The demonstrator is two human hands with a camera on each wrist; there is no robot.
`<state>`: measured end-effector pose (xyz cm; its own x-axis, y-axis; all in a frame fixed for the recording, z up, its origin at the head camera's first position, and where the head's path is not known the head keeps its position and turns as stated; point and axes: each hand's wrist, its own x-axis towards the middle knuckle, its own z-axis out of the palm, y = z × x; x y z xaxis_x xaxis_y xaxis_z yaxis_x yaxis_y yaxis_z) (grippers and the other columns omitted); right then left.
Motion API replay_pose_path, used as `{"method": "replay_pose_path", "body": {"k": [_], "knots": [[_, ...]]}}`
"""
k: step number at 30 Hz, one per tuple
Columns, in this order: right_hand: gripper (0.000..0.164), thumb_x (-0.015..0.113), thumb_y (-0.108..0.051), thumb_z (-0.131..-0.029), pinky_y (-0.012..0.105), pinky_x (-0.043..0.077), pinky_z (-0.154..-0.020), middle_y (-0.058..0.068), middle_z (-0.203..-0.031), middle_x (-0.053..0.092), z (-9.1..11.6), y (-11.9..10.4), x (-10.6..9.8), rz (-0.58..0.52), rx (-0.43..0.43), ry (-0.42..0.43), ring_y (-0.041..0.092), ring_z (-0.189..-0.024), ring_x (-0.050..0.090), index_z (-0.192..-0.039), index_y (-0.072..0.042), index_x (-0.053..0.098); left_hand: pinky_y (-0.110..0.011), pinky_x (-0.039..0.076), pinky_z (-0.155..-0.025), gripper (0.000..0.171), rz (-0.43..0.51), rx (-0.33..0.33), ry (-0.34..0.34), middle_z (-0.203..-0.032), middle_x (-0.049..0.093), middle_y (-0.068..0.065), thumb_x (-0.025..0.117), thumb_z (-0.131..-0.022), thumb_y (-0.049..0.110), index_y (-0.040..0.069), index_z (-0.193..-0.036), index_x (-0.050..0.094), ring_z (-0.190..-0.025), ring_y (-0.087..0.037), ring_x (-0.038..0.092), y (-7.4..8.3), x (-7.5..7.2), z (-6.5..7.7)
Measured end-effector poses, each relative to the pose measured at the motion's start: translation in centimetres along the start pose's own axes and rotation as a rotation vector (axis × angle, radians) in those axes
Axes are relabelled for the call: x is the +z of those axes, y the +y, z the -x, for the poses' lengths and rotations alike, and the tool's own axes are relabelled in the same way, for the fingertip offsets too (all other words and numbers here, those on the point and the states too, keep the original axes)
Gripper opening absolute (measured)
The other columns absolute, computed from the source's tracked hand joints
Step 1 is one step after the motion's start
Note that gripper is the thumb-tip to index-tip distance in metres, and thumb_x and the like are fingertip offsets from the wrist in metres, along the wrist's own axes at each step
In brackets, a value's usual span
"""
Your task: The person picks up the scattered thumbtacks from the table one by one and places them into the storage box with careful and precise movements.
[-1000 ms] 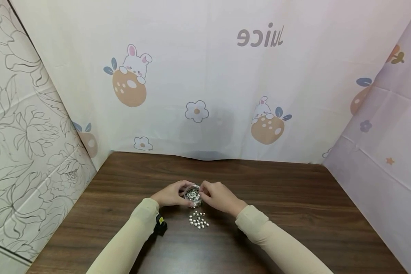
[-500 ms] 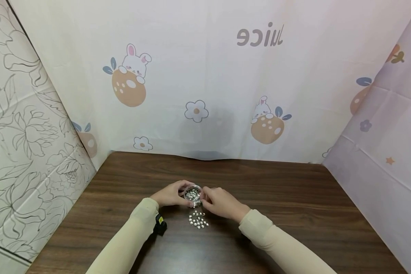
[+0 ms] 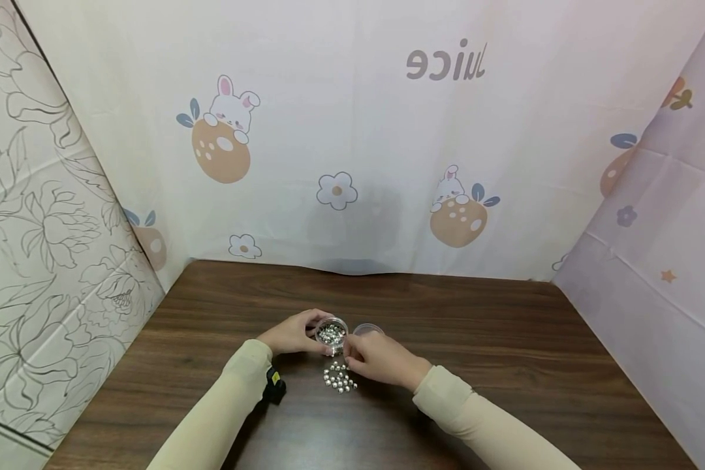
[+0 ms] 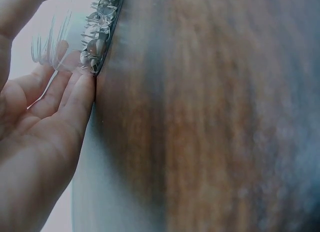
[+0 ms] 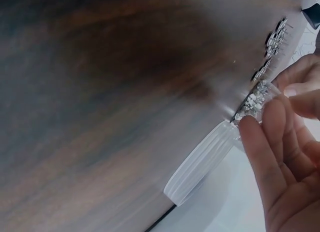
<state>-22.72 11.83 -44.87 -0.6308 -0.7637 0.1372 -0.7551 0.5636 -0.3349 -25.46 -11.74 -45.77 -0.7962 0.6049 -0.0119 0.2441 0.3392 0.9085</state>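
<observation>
Covering both arms at the near edge of the counter [image 3: 476, 398] are cream sleeves [image 3: 211, 411]. A small black block [image 3: 275, 388] with a yellow mark sits by the left wrist. Right of it, a loose cluster of silver beads [image 3: 339, 382] lies on the brown wood, on the near side of a clear jar [image 3: 337, 350]. The right hand [image 3: 383, 358] is at the jar's right side, fingers bent; whether its grip is together on a bead or apart, I cannot tell. The jar stands on the counter with many silver pieces [image 3: 331, 335] inside. The left hand [image 3: 294, 333] has its grip clamped on the jar's left side, thumb near, fingers far. Just right of the jar, partly hidden behind the right hand, is a clear round lid [image 3: 368, 328]. Farthest back hangs a pale curtain [image 3: 376, 130] printed with rabbits, orange fruit and flowers.
</observation>
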Motion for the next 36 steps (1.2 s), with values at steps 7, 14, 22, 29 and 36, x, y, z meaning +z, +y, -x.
{"method": "replay_pose_path", "body": {"k": [7,14,22,29,36], "knots": [[0.004,0.063,-0.016,-0.086,0.014,0.038,-0.044,-0.013,-0.060,0.049,0.24,-0.42,0.11,0.013,0.019,-0.060,-0.003,-0.050,0.041,-0.085,-0.013,0.061,-0.050,0.038,-0.103,0.065,0.013,0.000,0.000,-0.129,0.050,-0.018,0.077,-0.076,0.015,0.007,-0.132,0.046,-0.116,-0.028,0.048,0.10,0.05,0.03],[0.004,0.065,-0.014,-0.083,0.013,0.037,-0.044,-0.013,-0.060,0.049,0.22,-0.59,0.26,0.052,0.018,-0.080,-0.003,-0.050,0.041,-0.084,-0.012,0.062,-0.050,0.038,-0.103,0.064,0.023,0.003,0.001,-0.127,0.052,-0.018,0.077,-0.076,0.014,0.006,-0.131,0.046,-0.115,-0.028,0.048,0.02,0.04,0.01],[0.008,0.065,-0.012,-0.083,0.014,0.039,-0.045,-0.012,-0.064,0.053,0.07,-0.47,0.52,0.104,0.003,-0.067,-0.003,-0.052,0.043,-0.078,-0.016,0.060,-0.048,0.040,-0.103,0.065,0.002,0.001,0.006,-0.128,0.051,-0.017,0.077,-0.076,0.016,0.006,-0.132,0.046,-0.115,-0.027,0.048,-0.04,0.02,0.01],[0.010,0.064,-0.013,-0.086,0.014,0.040,-0.046,-0.011,-0.066,0.054,0.12,-0.31,0.60,0.133,0.002,-0.073,-0.003,-0.053,0.043,-0.077,-0.017,0.060,-0.048,0.040,-0.102,0.065,-0.015,-0.010,0.004,-0.130,0.050,-0.015,0.078,-0.075,0.019,0.008,-0.132,0.047,-0.116,-0.025,0.048,-0.04,-0.03,-0.05],[0.009,0.062,-0.012,-0.087,0.014,0.040,-0.046,-0.011,-0.066,0.055,0.19,-0.39,0.51,0.110,0.017,-0.072,-0.003,-0.053,0.044,-0.079,-0.016,0.060,-0.048,0.041,-0.102,0.065,-0.019,-0.015,0.004,-0.129,0.051,-0.015,0.078,-0.075,0.020,0.009,-0.132,0.047,-0.115,-0.025,0.049,-0.01,0.02,-0.04]]}}
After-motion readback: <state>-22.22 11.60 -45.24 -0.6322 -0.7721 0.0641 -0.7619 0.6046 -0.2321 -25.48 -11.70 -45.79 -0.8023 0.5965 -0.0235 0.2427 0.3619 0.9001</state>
